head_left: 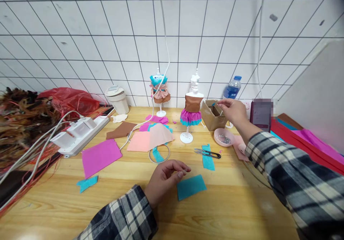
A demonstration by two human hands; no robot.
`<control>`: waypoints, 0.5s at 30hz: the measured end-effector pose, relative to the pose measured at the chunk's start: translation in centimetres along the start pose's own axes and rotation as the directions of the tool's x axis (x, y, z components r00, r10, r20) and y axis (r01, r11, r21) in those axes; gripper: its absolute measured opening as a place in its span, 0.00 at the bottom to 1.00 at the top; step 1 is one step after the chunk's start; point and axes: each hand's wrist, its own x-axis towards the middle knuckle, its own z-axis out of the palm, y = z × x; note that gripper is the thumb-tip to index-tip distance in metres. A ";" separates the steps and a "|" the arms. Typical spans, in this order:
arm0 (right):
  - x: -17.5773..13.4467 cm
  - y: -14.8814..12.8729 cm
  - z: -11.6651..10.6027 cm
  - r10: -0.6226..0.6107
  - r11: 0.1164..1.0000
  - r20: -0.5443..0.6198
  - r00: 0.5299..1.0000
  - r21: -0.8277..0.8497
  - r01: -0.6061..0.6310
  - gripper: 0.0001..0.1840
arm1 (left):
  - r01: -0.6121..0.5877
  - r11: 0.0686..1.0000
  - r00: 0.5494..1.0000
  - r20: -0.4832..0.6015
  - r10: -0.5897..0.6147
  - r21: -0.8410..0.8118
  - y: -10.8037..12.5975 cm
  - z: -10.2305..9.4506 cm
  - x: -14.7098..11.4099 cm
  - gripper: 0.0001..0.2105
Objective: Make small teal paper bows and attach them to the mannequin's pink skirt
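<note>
My left hand (168,178) hovers over the table beside a teal fabric piece (191,187). Its thumb and fingertips are pinched together, and anything between them is too small to name. My right hand (234,110) reaches above a brown paper bag (215,118), fingers pinched. A tiny teal scrap (214,104) shows near its fingertips; I cannot tell whether they hold it. Thread snips (208,153) lie across a teal strip (208,163). A small mannequin (194,105) wears a brown top and a magenta skirt with teal trim.
Behind stands another dressed mannequin (160,93). A pink dish (224,137) holds small metal bits. Magenta fabric (101,157), peach fabric (138,141) and a power strip (80,136) are on the left. A phone (260,115) and water bottle (232,88) stand right; a white cable (166,35) hangs down.
</note>
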 end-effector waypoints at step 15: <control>-6.5 -3.5 1.2 -0.149 0.800 0.519 0.842 -0.437 0.411 0.19 | 0.013 1.000 0.998 -0.069 -0.014 -0.016 0.0 -0.1 0.3 0.07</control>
